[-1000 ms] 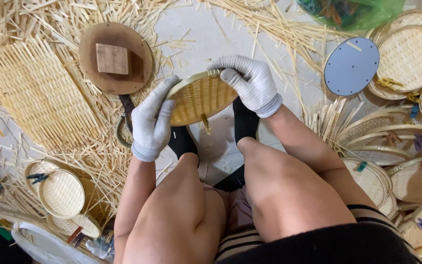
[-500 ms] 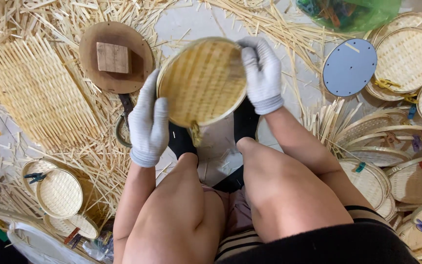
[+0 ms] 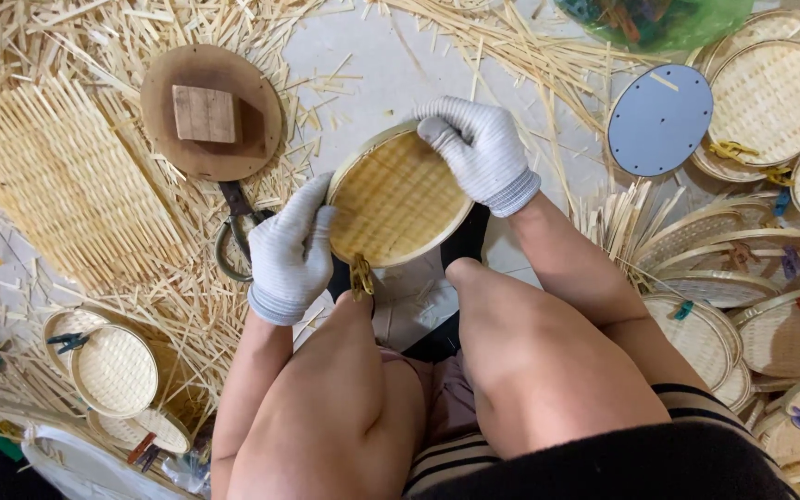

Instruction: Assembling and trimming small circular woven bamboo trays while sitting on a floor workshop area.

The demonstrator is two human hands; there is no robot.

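A small round woven bamboo tray (image 3: 393,199) with a pale rim is held above my knees, tilted so its woven face shows. My left hand (image 3: 291,252), in a white knit glove, grips its left rim. My right hand (image 3: 476,148), gloved the same way, presses on the upper right rim. A yellowish clip (image 3: 361,276) hangs from the tray's lower edge. My bare knees are directly below the tray.
A flat woven bamboo mat (image 3: 67,185) lies at left among loose bamboo strips. A round brown board with a wooden block (image 3: 207,113) and dark shears (image 3: 238,227) lie beside it. A blue-grey disc (image 3: 659,120) and stacks of finished trays (image 3: 770,93) sit at right; more trays (image 3: 113,370) at lower left.
The tray was raised and turned face-up half a second ago; it has now come back down toward my knees and tilted, with both hands shifting along its rim.
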